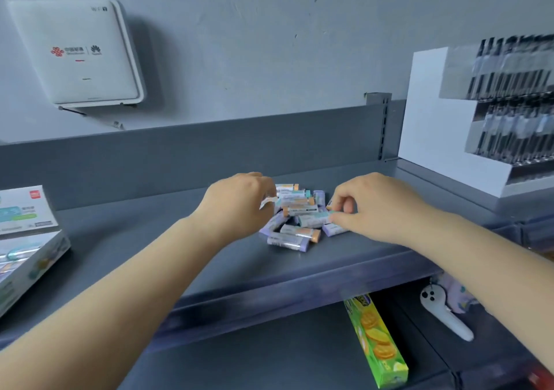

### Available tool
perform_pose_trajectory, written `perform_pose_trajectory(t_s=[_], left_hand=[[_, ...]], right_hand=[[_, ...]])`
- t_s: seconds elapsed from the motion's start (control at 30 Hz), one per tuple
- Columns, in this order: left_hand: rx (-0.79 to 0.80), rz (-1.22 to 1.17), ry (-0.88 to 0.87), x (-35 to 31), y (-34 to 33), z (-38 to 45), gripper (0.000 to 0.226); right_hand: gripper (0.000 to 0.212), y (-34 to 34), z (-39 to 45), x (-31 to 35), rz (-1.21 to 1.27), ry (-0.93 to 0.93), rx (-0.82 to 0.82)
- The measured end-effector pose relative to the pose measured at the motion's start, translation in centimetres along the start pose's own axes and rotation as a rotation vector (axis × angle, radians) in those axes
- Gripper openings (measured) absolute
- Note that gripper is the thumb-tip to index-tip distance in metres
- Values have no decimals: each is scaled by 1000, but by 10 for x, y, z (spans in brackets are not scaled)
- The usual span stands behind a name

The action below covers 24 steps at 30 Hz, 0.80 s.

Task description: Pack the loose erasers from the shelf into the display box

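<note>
Erasers (pixel 295 215) are sitting in a heap on the shelf (pixel 150 239), near its middle, piled over one another. The left hand (pixel 239 200) is reaching in at the heap's left edge, the right hand (pixel 368 206) is pinching one eraser at the heap's right edge. The display box (pixel 27 239) is lying at the far left end of the shelf, well apart from the heap. A rack of pens (pixel 491 120) is standing at the right, behind the heap. A router (pixel 78 54) is hanging on the wall, above and left. Below the shelf, a biscuit box (pixel 377 341) is lying, with a controller (pixel 443 314) to its right.
</note>
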State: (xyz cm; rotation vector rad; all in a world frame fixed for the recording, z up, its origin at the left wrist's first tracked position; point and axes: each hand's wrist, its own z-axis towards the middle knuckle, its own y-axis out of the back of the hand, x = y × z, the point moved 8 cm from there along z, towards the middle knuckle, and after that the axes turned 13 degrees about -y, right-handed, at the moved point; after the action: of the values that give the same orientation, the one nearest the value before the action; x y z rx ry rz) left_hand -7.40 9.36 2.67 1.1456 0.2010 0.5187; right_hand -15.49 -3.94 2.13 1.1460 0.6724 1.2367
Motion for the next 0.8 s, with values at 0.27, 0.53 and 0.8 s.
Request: perform_pose_trajectory(t_s=[0.27,0.53,0.8], left_hand=[[167,-2,-7,47,-39,65,23],[330,-247,-77,58,-82,102,24],[375,-428,-69,56,-100,115,22]], right_hand=[[12,-29,70,-19,82,-106,144],[38,-71,111,-29,-74,-182,334],[46,-78,128,-38,-96,-266,445]])
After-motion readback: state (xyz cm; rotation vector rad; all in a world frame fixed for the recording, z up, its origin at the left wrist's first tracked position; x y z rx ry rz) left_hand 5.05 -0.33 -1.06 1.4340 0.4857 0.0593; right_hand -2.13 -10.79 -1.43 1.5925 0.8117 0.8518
